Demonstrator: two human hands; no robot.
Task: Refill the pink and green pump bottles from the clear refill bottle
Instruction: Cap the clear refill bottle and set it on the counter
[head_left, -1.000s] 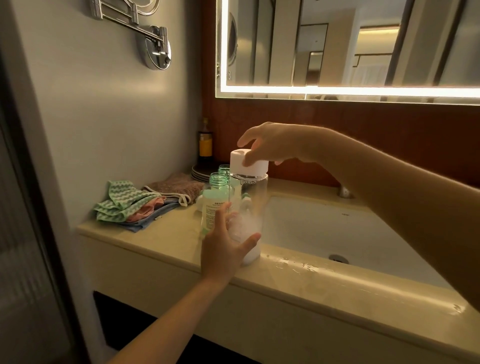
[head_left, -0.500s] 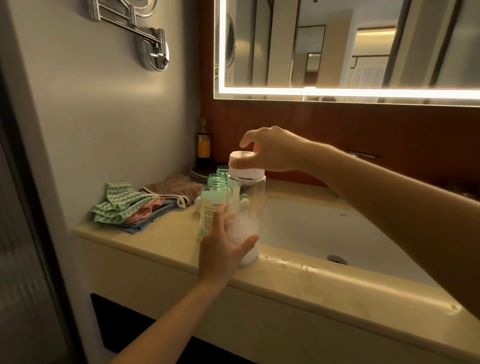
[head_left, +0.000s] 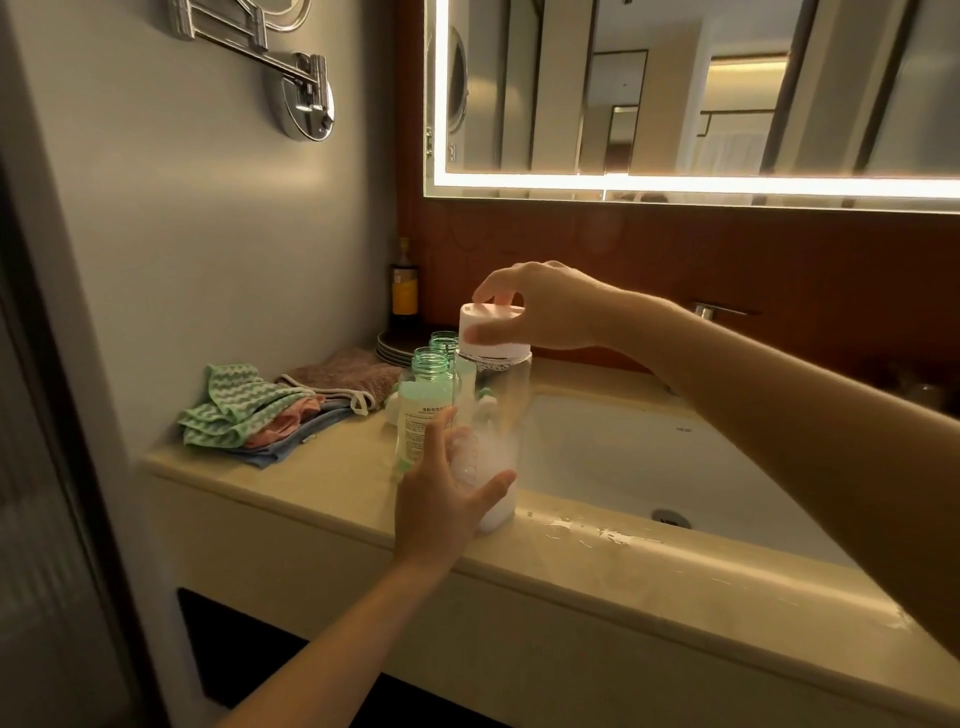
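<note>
The clear refill bottle (head_left: 493, 410) stands upright on the counter's front edge, left of the sink, with white liquid in its lower part. My left hand (head_left: 447, 493) grips its base. My right hand (head_left: 540, 312) grips its wide white cap (head_left: 493, 332) from above, fingers curled round it. Just behind and left stands a green bottle (head_left: 423, 410) with its neck uncapped. A second green-tinted open neck (head_left: 443, 340) shows behind it. White pump parts (head_left: 485, 402) lie behind the clear bottle, seen through it. I see no pink bottle.
Folded cloths (head_left: 260, 415) lie at the counter's left end. Stacked plates (head_left: 395, 348) and a dark bottle with a yellow label (head_left: 404, 286) stand in the back corner. The white sink (head_left: 649, 467) fills the right, with the tap (head_left: 711, 310) behind my arm. Water wets the front rim (head_left: 597, 535).
My right hand has come down onto the white cap and its fingers have closed round it. My left hand and the bottles have stayed put.
</note>
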